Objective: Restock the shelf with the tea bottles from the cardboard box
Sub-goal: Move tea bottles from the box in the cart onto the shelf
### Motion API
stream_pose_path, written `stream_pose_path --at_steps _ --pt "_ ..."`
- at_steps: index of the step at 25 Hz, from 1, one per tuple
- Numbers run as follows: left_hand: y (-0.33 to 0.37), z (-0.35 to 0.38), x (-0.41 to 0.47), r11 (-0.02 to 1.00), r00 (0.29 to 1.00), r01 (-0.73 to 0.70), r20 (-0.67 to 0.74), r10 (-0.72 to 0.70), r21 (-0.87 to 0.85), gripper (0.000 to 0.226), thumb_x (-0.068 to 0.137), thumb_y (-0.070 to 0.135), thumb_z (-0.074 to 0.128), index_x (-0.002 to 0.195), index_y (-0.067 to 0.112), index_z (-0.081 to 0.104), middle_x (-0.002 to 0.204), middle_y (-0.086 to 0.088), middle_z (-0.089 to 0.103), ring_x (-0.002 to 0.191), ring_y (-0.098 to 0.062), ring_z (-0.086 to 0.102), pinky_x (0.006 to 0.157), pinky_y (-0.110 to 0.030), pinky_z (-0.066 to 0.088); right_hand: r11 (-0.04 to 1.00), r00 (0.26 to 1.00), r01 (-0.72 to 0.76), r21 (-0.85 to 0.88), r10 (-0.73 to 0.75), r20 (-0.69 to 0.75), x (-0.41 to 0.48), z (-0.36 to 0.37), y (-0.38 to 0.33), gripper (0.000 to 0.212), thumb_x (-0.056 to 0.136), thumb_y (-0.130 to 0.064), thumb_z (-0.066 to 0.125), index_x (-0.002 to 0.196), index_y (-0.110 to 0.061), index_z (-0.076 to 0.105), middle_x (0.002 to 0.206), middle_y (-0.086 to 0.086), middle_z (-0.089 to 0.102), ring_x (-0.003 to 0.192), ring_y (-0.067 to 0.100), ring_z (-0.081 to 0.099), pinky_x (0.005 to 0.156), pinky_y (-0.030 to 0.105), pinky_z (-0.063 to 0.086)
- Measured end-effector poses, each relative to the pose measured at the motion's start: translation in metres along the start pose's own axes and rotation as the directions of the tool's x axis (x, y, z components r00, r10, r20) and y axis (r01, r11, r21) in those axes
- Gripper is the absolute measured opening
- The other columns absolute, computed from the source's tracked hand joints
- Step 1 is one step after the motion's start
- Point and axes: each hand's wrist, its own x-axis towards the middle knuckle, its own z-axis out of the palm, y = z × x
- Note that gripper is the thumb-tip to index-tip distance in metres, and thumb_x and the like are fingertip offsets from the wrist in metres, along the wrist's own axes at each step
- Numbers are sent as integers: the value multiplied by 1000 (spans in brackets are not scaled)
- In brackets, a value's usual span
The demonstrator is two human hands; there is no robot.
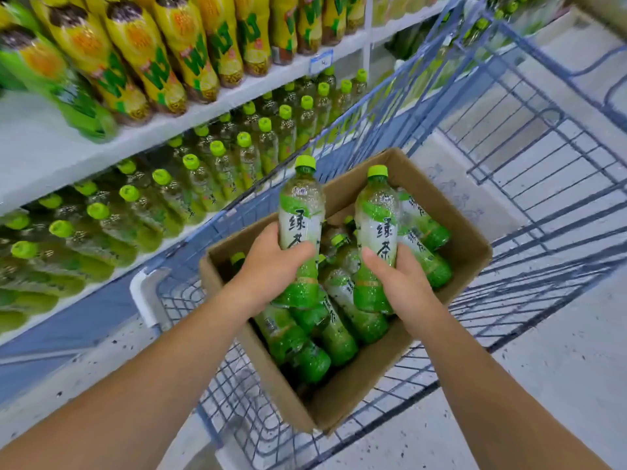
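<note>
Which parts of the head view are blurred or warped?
Head view: yellow bottles at upper left are smeared; the lens bows the shelf edge and cart; left hand, right hand, left tea bottle and right tea bottle are sharp, labels legible.

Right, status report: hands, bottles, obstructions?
Left hand grips one tea bottle, right hand a second bottle. Both over cardboard box. Cart side between box and shelf.

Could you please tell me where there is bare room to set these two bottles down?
The upper shelf is bare left of the blurred green bottle. The cart floor beyond the cardboard box is bare wire. The lower shelf is crowded with green-capped bottles to its front.
</note>
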Motion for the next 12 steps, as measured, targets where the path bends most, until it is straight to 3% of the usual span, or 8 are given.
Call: stream_pose_path --at_steps 4,7,12 --pt "-2 -44 -43 998 986 -35 -162 27 -47 28 84 27 71 111 29 61 102 6 71 88 -15 71 77 -40 60 994 983 92 51 -99 157 -25 45 -27 33 93 -37 64 122 -27 54 114 -9 63 104 14 61 92 42 49" --pt "-11 -89 -75 995 949 -90 -308 71 -47 26 86 15 72 108 23 62 95 9 70 76 -4 68 62 -25 53 983 960 163 80 -176 218 -42 87 -48 32 92 -34 66 120 -23 55 112 -6 65 104 15 63 98 46 49" --pt "-35 -190 -118 990 894 -124 -441 81 -71 30 84 15 75 110 26 64 99 4 73 87 -16 71 72 -32 56 958 891 286 33 -279 359 -65 169 -86 26 91 -44 66 112 -34 55 107 -12 66 99 10 65 92 44 53"
